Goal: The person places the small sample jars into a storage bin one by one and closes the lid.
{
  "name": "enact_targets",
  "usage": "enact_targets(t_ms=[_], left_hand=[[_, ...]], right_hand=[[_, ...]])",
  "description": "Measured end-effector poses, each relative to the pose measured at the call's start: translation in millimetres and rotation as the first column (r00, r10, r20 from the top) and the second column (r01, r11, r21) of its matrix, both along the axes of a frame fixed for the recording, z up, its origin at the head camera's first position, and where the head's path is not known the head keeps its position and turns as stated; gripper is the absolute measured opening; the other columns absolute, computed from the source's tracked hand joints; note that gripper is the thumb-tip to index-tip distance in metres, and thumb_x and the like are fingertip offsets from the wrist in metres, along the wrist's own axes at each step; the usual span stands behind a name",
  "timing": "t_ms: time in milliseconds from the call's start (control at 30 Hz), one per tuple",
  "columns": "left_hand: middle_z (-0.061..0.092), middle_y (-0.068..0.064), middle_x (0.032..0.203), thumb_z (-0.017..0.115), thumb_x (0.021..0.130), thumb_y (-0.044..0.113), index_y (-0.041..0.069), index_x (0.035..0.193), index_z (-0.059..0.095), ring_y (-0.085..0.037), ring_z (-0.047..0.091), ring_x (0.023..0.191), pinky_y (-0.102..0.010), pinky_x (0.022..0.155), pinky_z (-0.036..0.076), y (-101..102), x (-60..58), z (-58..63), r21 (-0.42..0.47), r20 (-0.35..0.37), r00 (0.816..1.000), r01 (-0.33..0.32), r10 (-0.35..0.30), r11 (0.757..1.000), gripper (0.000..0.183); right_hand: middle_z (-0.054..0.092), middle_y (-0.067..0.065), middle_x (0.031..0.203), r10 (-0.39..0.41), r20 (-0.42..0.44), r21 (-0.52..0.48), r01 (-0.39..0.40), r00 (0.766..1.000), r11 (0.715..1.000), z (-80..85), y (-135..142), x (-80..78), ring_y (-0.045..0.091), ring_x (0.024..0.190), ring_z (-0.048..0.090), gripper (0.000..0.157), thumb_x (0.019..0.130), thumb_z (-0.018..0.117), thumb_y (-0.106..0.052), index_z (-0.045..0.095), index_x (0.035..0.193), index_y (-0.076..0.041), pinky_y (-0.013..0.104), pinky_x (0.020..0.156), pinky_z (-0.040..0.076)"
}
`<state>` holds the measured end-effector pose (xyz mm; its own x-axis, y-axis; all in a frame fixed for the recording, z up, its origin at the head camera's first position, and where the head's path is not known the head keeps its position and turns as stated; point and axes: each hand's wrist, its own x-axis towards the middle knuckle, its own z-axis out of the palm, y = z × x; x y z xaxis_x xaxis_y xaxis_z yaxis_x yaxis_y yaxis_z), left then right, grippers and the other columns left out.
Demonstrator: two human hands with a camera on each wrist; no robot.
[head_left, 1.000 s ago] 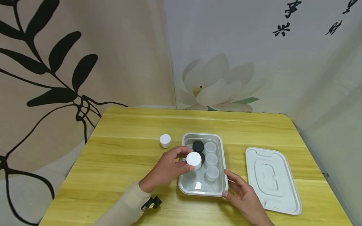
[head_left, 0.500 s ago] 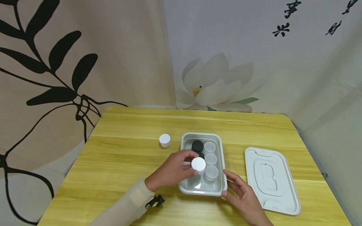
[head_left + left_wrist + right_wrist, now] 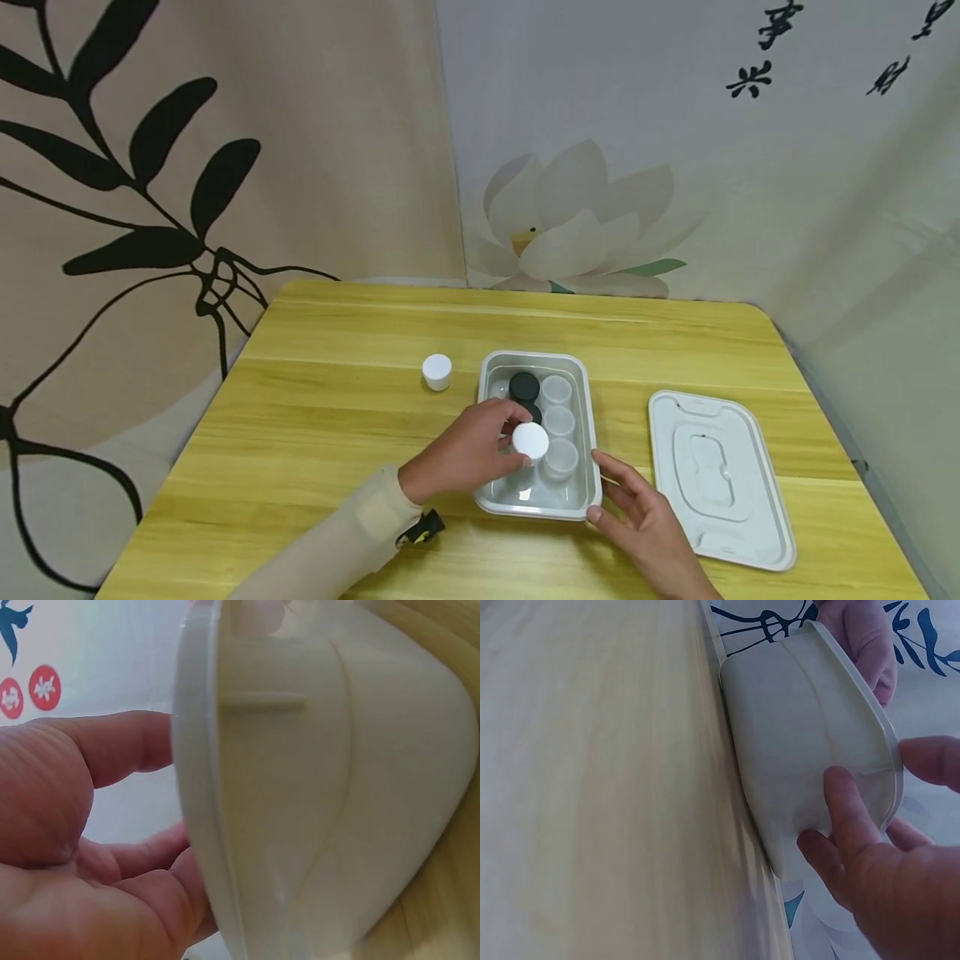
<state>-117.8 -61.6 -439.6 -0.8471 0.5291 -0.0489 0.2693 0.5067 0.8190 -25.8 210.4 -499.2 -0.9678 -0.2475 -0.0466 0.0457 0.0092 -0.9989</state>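
My left hand pinches a small round jar with a white lid, low over the near left part of a white plastic box. Inside the box, three translucent jars line the right side, and two black-lidded jars sit left of them. At the box's near right corner, my right hand holds the rim and outer wall. In the right wrist view its fingers press the wall, with the thumb at the rim. The box wall hides the jar in the left wrist view.
Another white-lidded jar stands on the wooden table, left of the box. To the right lies a white rectangular lid, flat near my right hand. Printed curtains hang behind the table.
My left hand has moved right and toward me with the white-lidded jar, from over the black jars to beside the nearest translucent one. My right hand stays on the box.
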Motion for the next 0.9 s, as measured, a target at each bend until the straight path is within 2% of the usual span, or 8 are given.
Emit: enact_targets(t_ms=[133, 200, 367, 467, 600, 900], left_hand=[[0.067, 0.0, 0.112, 0.085, 0.089, 0.011, 0.007, 0.122, 0.066, -0.014, 0.061, 0.097, -0.022, 0.082, 0.051, 2, -0.6, -0.2, -0.047, -0.025, 1.0, 0.003, -0.005, 0.999, 0.039], [0.067, -0.001, 0.109, 0.085, 0.088, 0.011, 0.005, 0.122, 0.066, -0.014, 0.058, 0.094, -0.023, 0.081, 0.049, 4, -0.7, -0.2, -0.078, -0.049, 0.999, -0.001, -0.002, 0.997, 0.038], [0.067, -0.009, 0.114, 0.082, 0.087, 0.008, 0.0, 0.124, 0.066, -0.018, 0.059, 0.099, -0.028, 0.087, 0.052, 12, -0.2, 0.3, -0.184, -0.091, 0.996, -0.033, 0.017, 0.982, 0.041], [0.066, -0.014, 0.121, 0.08, 0.085, 0.007, -0.002, 0.128, 0.066, -0.02, 0.06, 0.104, -0.029, 0.091, 0.053, 16, 1.8, 1.3, -0.227, -0.08, 0.996, -0.044, 0.026, 0.973, 0.046], [0.064, -0.016, 0.123, 0.08, 0.086, 0.008, -0.003, 0.13, 0.065, -0.02, 0.059, 0.103, -0.028, 0.089, 0.054, 20, 4.4, 2.1, -0.261, -0.078, 0.997, -0.04, 0.02, 0.965, 0.048], [0.056, -0.015, 0.117, 0.075, 0.092, 0.005, -0.003, 0.128, 0.061, -0.02, 0.055, 0.096, -0.03, 0.088, 0.053, 23, 6.4, 8.1, -0.335, -0.063, 0.998, 0.004, -0.026, 0.942, 0.04]], right_hand=[[0.049, 0.001, 0.159, 0.0, 0.007, 0.006, 0.0, 1.0, 1.0, 0.6, 0, 0.1, 0.006, 0.135, 0.06, 0.066, 0.098, 0.07, 0.002, 0.042, 0.157, 0.0, 0.027, 0.098, 0.059], [0.049, 0.001, 0.159, -0.001, 0.008, 0.01, 0.001, 1.0, 1.0, 0.9, 0, 0.1, 0.006, 0.135, 0.06, 0.066, 0.098, 0.07, 0.002, 0.042, 0.157, 0.0, 0.027, 0.098, 0.059], [0.05, -0.001, 0.159, -0.006, 0.02, 0.008, 0.006, 1.0, 1.0, 0.8, 0, 0.8, 0.006, 0.135, 0.06, 0.066, 0.097, 0.071, 0.002, 0.043, 0.157, 0.0, 0.027, 0.098, 0.059], [0.049, 0.0, 0.159, -0.004, 0.019, 0.002, 0.004, 1.0, 1.0, 0.3, 0, 0.9, 0.007, 0.135, 0.06, 0.066, 0.097, 0.071, 0.002, 0.042, 0.157, 0.0, 0.027, 0.098, 0.059], [0.05, -0.002, 0.159, 0.001, 0.008, -0.007, -0.001, 1.0, 1.0, -0.8, 0, 0.9, 0.007, 0.135, 0.06, 0.066, 0.097, 0.07, 0.003, 0.042, 0.157, 0.001, 0.027, 0.098, 0.059], [0.051, -0.006, 0.157, 0.002, 0.005, -0.012, -0.002, 1.0, 1.0, -1.6, 1, 0.4, 0.005, 0.135, 0.06, 0.066, 0.097, 0.07, 0.004, 0.042, 0.156, 0.002, 0.027, 0.097, 0.06]])
